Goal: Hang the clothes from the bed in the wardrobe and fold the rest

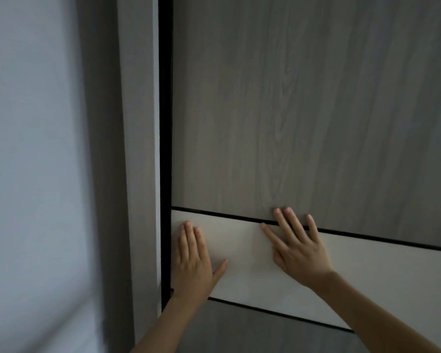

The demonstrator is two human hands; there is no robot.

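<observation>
A wardrobe sliding door [290, 110] of grey wood grain fills the view, crossed by a white band [392, 271] between thin black lines. My left hand [194, 261] lies flat on the white band near the door's left edge, fingers straight. My right hand [295, 248] presses flat further right, its fingertips reaching over the upper black line onto the grey panel. Neither hand holds anything. No clothes or bed are in view.
A black vertical strip [165, 123] runs along the door's left edge, next to the grey wardrobe frame [138, 123]. A pale wall [28, 149] lies at the left. The picture is blurred on that side.
</observation>
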